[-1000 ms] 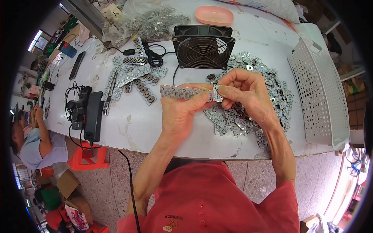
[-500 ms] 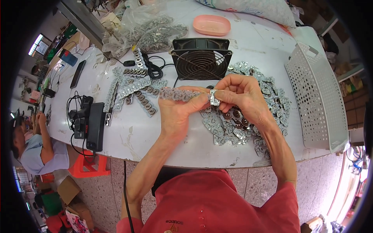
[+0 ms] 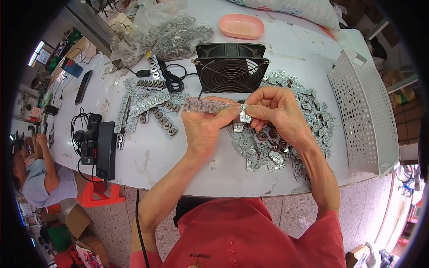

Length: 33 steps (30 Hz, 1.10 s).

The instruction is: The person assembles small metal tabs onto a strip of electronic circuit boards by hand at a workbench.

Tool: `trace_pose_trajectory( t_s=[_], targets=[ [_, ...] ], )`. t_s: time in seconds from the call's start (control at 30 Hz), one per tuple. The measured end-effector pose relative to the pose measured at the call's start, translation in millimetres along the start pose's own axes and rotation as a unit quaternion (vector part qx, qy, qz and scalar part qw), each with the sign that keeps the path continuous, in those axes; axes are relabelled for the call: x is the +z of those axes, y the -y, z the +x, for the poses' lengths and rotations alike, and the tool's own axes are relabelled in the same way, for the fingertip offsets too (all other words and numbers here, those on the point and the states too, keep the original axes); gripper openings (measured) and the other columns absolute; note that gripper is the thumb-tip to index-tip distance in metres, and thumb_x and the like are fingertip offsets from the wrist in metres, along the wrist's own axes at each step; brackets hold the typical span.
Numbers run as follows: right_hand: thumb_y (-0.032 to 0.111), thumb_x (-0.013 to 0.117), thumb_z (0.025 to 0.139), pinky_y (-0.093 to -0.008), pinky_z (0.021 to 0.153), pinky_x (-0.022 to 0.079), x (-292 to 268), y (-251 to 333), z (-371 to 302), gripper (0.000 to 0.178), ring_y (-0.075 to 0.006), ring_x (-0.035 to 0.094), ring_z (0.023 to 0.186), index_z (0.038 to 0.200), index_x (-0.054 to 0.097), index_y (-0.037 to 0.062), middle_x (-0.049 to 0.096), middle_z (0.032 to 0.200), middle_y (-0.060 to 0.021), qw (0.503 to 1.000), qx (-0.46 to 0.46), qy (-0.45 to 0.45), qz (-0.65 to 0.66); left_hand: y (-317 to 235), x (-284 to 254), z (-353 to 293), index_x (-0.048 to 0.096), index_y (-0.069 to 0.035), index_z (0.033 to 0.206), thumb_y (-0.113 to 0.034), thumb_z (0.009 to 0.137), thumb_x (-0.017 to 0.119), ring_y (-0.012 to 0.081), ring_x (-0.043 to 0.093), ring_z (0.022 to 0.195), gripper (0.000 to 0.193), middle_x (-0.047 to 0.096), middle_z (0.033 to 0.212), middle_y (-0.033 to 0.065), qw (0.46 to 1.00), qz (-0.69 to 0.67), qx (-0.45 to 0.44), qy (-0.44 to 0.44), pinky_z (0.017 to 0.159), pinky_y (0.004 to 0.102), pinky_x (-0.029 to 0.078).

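Note:
My left hand (image 3: 206, 129) is closed on a clear strip (image 3: 201, 106) made of several small square cells, which lies along its fingers. At the strip's right end my right hand (image 3: 278, 111) pinches a small shiny metal piece (image 3: 245, 117) between thumb and forefinger. The two hands nearly meet there, above the table. Below and right of them spreads a heap of small metal-and-plastic pieces (image 3: 308, 116), some with brown round centres. Left of my hands lie several joined strips of such pieces (image 3: 149, 103).
A black fan (image 3: 231, 73) stands just beyond my hands. Farther back are bagged metal parts (image 3: 181, 40) and a pink dish (image 3: 241, 27). A white perforated basket (image 3: 366, 116) stands right; a power strip (image 3: 106, 149) with cables lies left. Another person (image 3: 44, 174) sits far left.
The view has shifted slightly. Both hands keep nearly the same pose at the strip's end, with the small metal piece tilted a little differently.

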State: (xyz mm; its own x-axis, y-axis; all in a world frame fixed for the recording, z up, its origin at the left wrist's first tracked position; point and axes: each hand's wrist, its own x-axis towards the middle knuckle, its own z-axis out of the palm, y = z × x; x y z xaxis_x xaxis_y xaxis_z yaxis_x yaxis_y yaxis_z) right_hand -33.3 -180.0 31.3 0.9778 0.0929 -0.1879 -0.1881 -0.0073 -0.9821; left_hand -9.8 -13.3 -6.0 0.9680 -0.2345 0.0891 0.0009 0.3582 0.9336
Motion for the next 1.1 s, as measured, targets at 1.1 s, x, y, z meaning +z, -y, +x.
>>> trace_pose_trajectory(
  t_s=[1.1],
  targets=[
    [0.005,0.064,0.076,-0.0211,0.050,0.046,-4,-8,-14,0.010,-0.0089,0.056,0.054,0.082,0.062,-0.0037,0.061,0.065,-0.0064,0.998,-0.043,-0.039,0.024,2,0,-4,0.062,0.003,0.085,-0.007,0.077,0.067,0.0150,0.061,0.069,0.014,0.063,0.078,0.0084,0.997,-0.022,-0.051,0.052,0.067,0.0273,0.054]
  ],
)
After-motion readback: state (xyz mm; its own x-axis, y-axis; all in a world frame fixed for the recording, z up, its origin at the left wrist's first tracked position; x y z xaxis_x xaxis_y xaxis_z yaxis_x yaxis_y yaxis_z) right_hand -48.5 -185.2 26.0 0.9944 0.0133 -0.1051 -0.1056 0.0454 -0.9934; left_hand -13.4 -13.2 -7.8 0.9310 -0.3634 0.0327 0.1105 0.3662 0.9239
